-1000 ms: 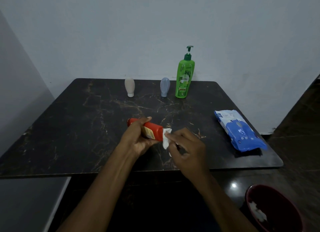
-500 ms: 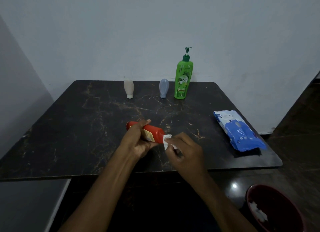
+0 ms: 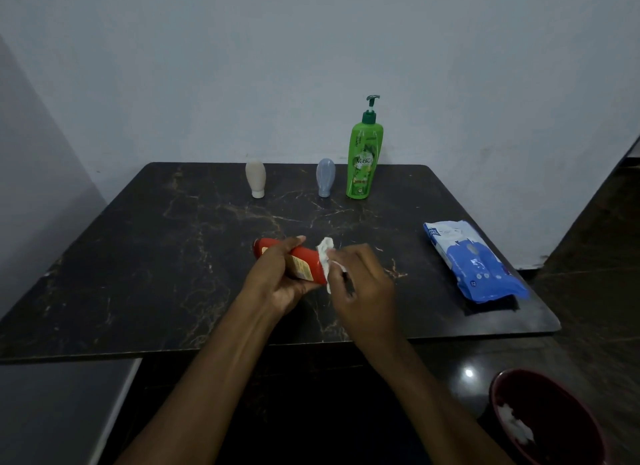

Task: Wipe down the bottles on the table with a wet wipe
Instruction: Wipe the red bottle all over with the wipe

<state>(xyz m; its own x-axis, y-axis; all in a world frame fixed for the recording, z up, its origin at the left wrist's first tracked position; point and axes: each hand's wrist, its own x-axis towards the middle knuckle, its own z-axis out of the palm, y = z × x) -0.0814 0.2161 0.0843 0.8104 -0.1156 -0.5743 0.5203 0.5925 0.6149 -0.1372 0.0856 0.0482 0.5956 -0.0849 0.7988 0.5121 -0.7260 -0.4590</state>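
My left hand (image 3: pixel 282 279) grips a red bottle (image 3: pixel 311 265) that lies sideways above the middle of the dark marble table (image 3: pixel 138 256). My right hand (image 3: pixel 362 284) presses a crumpled white wet wipe (image 3: pixel 325 256) against the bottle's right end. At the back of the table stand a beige squeeze bottle (image 3: pixel 255 179), a grey-blue squeeze bottle (image 3: pixel 325 177) and a tall green pump bottle (image 3: pixel 364 159), all upright and apart from each other.
A blue pack of wet wipes (image 3: pixel 471 260) lies flat near the table's right edge. On the floor at the lower right is a dark red bin (image 3: pixel 540 419) with white wipes inside. A pale wall rises directly behind the table.
The wipe has slid up over the bottle's right end and my right hand has shifted slightly up with it. My left hand keeps its hold on the red bottle.
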